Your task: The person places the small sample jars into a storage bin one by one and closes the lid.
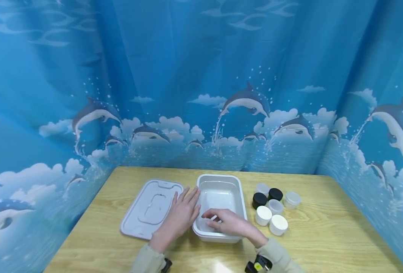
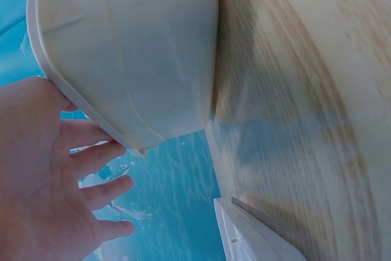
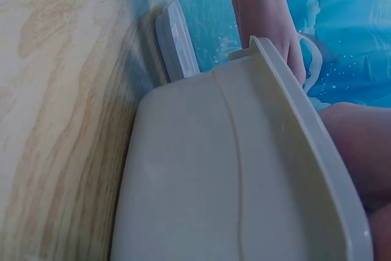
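A deep white plastic box (image 1: 219, 195) stands on the table, its top uncovered. My left hand (image 1: 182, 208) lies along its left rim with the fingers spread and nearly straight; in the left wrist view the fingertips (image 2: 119, 148) reach the rim's underside. My right hand (image 1: 227, 222) reaches over the right rim into the box's near end, thumb and fingers curled about a small translucent cup (image 1: 205, 224), which they partly cover. In the right wrist view the box wall (image 3: 183, 169) hides most of that hand.
A white lid (image 1: 150, 208) lies flat left of the box. To the right stand several small lidded jars: black ones (image 1: 259, 200), white ones (image 1: 263, 215) and translucent ones (image 1: 292, 200). A blue dolphin curtain (image 1: 201, 94) hangs behind the wooden table (image 1: 324, 223).
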### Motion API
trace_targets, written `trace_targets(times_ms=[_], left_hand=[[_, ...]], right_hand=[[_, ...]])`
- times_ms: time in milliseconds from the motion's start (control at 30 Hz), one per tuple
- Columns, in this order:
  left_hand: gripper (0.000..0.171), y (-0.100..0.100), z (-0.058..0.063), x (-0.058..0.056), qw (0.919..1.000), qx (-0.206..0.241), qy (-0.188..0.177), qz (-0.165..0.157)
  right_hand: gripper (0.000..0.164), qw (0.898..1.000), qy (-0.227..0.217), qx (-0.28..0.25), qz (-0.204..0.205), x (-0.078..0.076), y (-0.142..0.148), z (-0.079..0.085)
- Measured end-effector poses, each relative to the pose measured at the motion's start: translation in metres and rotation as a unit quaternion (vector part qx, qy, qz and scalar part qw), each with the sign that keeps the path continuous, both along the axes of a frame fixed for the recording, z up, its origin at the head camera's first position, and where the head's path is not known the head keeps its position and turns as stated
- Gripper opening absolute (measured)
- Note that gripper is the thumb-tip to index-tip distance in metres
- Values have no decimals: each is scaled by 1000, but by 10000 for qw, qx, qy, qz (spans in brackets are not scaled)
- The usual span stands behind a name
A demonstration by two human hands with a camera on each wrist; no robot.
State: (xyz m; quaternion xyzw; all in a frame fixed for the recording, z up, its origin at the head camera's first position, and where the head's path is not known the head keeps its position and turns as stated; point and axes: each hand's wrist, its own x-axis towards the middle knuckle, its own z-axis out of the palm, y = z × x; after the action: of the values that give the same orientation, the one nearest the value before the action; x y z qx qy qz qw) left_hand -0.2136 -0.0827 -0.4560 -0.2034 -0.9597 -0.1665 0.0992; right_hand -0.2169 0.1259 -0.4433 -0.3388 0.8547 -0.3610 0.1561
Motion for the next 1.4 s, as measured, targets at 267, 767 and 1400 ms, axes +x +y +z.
trace_targets(times_ms=[267,767,1400], left_hand=[[52,-1,-1,1,9999,77,103,-55],[53,-2,-2,0,9999,71,43,-74],[54,-1,-2,0,10000,3,51,-50]], right_hand=[[32,9973,212,-540,-441,2,6,8],[32,9442,692,-2246,-2306,11,56,6],[35,9034,1490,-2277,-3313,33,136,-9]])
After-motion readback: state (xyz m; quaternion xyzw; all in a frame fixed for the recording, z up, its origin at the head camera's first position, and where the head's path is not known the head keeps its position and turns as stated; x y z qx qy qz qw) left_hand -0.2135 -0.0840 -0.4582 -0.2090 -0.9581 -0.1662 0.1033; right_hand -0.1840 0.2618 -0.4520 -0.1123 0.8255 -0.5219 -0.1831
